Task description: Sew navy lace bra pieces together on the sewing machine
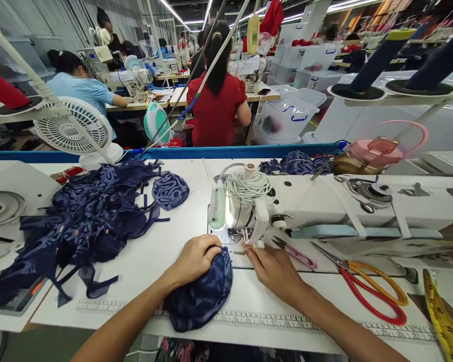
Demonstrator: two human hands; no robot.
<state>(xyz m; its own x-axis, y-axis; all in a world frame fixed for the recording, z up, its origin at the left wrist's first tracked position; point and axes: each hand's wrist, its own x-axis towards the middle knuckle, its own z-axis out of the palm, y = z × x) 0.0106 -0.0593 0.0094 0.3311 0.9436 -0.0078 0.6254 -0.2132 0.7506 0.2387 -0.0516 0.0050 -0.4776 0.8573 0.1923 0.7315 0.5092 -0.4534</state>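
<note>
My left hand (196,259) is closed on the upper edge of a navy patterned bra cup (200,299), which rests on the white table in front of the sewing machine (245,211). My right hand (270,266) reaches in beside the presser foot (237,234), with thumb and forefinger pinched together; whatever is between them is too small to make out. A gap separates the cup from the right fingers. Left of the machine, a matching cup (170,191) lies flat beside a heap of navy patterned pieces (94,211) with loose straps.
Right of my right hand lie pink-handled thread snips (296,254), scissors (362,286) with orange and red handles, and a yellow tape measure (443,322). A printed ruler (272,322) runs along the table's front. A fan (75,125) stands at the back left. Co-workers sit beyond.
</note>
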